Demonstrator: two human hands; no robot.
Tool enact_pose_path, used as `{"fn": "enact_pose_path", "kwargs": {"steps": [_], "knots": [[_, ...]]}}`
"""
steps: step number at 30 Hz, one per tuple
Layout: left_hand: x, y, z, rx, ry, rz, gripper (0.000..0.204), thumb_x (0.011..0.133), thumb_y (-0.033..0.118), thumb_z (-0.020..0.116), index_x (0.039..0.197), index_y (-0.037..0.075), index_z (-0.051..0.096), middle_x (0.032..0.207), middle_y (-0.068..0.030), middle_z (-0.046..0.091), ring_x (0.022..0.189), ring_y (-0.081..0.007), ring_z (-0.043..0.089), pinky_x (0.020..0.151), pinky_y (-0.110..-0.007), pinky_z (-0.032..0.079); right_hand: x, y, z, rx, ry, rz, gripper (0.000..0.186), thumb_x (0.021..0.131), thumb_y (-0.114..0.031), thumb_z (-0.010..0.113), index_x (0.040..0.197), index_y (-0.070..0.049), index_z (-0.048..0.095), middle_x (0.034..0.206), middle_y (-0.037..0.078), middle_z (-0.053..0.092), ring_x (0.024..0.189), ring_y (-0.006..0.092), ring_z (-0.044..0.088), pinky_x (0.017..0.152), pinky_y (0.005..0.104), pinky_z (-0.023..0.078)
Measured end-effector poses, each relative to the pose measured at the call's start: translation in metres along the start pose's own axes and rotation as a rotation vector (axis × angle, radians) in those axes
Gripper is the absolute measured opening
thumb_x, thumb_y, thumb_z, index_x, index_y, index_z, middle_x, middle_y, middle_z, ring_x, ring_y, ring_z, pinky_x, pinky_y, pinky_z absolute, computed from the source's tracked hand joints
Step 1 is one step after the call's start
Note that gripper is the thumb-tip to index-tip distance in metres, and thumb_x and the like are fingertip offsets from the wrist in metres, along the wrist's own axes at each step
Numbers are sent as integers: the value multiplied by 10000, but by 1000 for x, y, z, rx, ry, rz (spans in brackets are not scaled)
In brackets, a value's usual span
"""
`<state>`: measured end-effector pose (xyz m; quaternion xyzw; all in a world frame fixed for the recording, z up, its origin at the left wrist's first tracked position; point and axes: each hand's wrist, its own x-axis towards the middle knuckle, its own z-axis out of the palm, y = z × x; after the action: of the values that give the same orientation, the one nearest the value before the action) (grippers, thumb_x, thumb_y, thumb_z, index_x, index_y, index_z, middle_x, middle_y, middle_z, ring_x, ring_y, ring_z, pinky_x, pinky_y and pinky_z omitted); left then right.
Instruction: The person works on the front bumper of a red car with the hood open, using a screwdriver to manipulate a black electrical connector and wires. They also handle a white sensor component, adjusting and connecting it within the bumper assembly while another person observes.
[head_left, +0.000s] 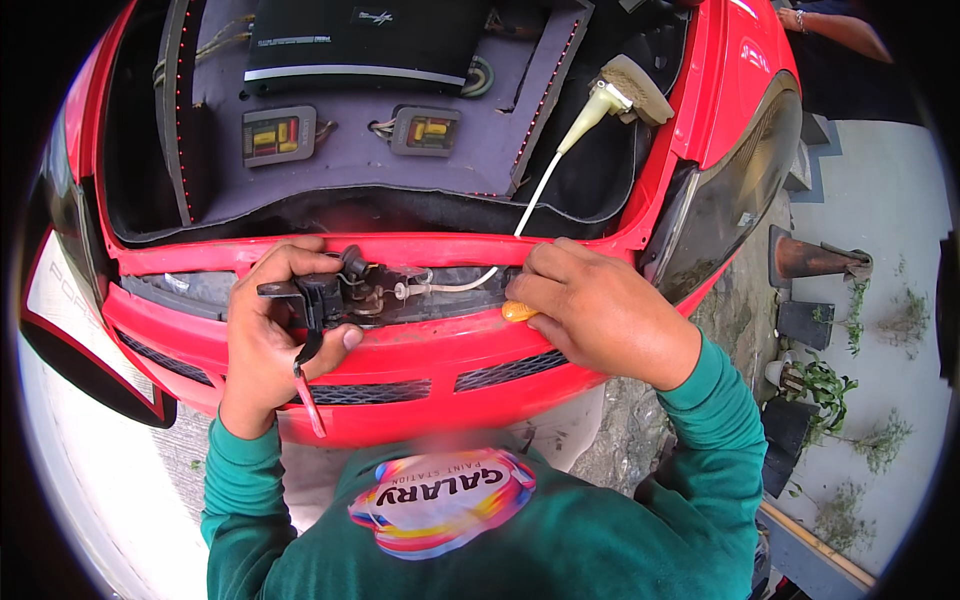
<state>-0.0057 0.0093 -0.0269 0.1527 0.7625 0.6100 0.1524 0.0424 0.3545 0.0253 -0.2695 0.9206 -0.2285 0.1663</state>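
My left hand (260, 340) grips a black metal latch assembly (318, 300) at the red car's front edge (420, 245), with a black-and-red strip (305, 390) dangling below it. My right hand (585, 310) is closed around a yellow-orange handle (518, 311), its far end hidden. Between my hands, a pale cable (450, 286) with a small end fitting lies beside the latch and passes out of sight under the red edge. Above, a white cable (540, 190) leads to a cream plastic piece (600, 110) with a dirty pad at the upper right.
The open front compartment holds a purple-grey panel (330, 175), two small boxed circuit units (425, 130) and a black box (355, 50). Beside the car are a cone (815, 260), potted plants (810, 385) and a wall (890, 180). Another person's arm (840, 25) shows at the top right.
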Motion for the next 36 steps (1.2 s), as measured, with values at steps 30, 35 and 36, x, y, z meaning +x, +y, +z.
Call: {"fn": "enact_pose_path", "kwargs": {"steps": [30,35,36], "knots": [[1,6,0,-148,-17,-110,484,785,36,889,1193,-32,639,1196,-72,630,1085,-136,668,975,-285,555,-11,47,-21,-351,211,132,260,881,-160,776,1108,-34,768,944,96,639,981,296,609,927,454,499],[-1,9,3,-196,2,-152,472,799,3,870,1203,-28,629,1180,-65,636,1069,-126,671,959,-281,559,-13,50,4,-381,295,37,568,898,-177,774,1424,-5,646,1207,151,737,1065,333,653,1007,458,512],[-1,9,2,-186,-5,-163,471,801,-1,866,1205,-26,627,1178,-64,638,1072,-125,671,958,-281,557,-12,49,4,-326,307,59,567,901,-181,775,1423,-2,645,1237,159,735,1074,342,659,1012,457,514]]}}
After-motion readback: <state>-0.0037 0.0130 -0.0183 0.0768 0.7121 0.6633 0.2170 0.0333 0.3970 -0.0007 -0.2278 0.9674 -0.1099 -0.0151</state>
